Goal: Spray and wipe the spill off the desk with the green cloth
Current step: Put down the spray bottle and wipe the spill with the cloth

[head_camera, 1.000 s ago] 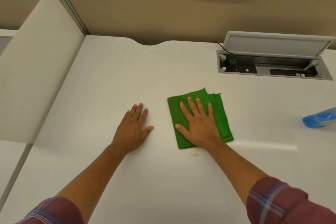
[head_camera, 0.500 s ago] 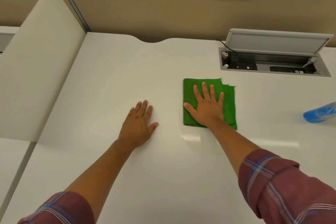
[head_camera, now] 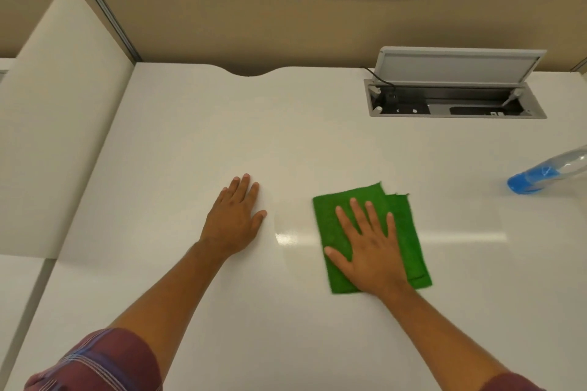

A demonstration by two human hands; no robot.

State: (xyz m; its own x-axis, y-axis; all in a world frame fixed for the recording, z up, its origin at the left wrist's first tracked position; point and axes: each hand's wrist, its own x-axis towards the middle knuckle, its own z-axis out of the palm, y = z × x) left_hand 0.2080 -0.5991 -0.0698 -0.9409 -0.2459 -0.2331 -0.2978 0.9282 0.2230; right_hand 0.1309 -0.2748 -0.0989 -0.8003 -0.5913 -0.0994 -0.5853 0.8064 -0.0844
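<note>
The right hand (head_camera: pixel 370 251), fingers (head_camera: pixel 357 211) spread flat, has pulled the green cloth (head_camera: pixel 403 232) back toward 6 o'clock across the tabletop (head_camera: pixel 190 136), where no spill shows now, while the left hand (head_camera: pixel 233 220) rests splayed.

Even, bright overhead light falls on my desk (head_camera: pixel 197 143), leaving a glare streak (head_camera: pixel 287 237) and soft shadows. The edges bow from the wide lens, and the spray bottle (head_camera: pixel 546 173) looks slightly blurred.

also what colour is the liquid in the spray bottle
Blue, pooled at the base of the clear spray bottle at the desk's right edge, seen in the head view.
</note>
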